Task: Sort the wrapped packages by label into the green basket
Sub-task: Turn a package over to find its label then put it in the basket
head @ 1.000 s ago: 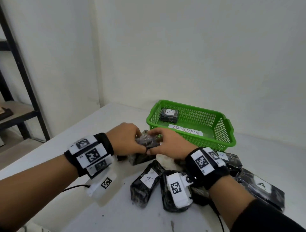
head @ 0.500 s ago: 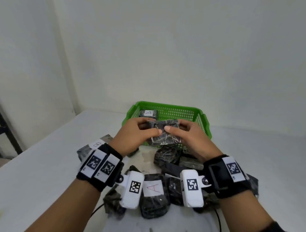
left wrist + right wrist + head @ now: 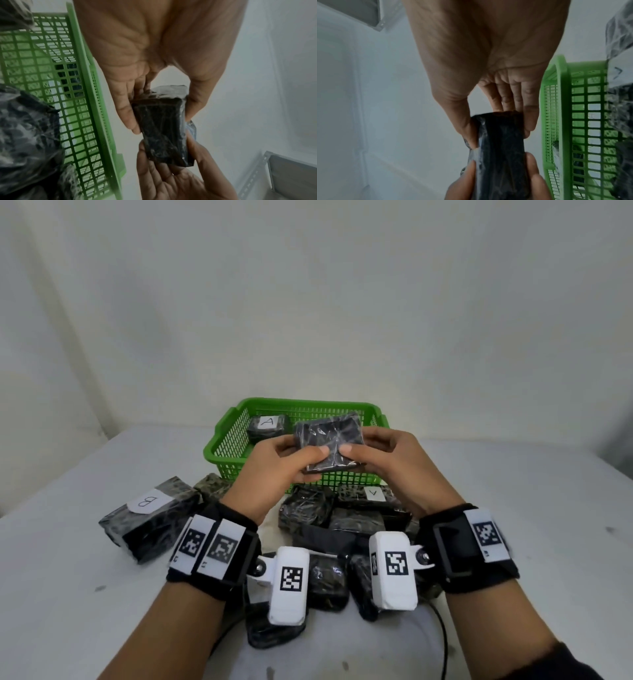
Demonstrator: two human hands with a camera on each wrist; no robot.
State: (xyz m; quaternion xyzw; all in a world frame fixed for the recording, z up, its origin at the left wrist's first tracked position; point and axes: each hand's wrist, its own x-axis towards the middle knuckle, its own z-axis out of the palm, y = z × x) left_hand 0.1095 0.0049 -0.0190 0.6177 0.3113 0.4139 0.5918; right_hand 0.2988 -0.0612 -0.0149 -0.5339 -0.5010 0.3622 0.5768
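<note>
Both hands hold one black wrapped package (image 3: 327, 440) up in front of the green basket (image 3: 226, 445). My left hand (image 3: 291, 460) pinches its left end and my right hand (image 3: 373, 453) its right end, thumbs on the near face. No label shows on the face turned to me. The wrist views show the same package (image 3: 163, 132) (image 3: 500, 151) held between thumbs and fingers of both hands. Inside the basket lies a package labelled A (image 3: 267, 426). A loose pile of wrapped packages (image 3: 342, 518) lies on the white table below my hands.
A larger package labelled B (image 3: 150, 515) lies at the left of the pile. Another package with an A label (image 3: 373, 494) sits just before the basket. A black cable (image 3: 443, 642) trails off the front right. White walls close off the table's far side.
The package has risen from the pile to basket height in both hands, and its face has tilted toward me. The head view has swung right and now faces the basket squarely.
</note>
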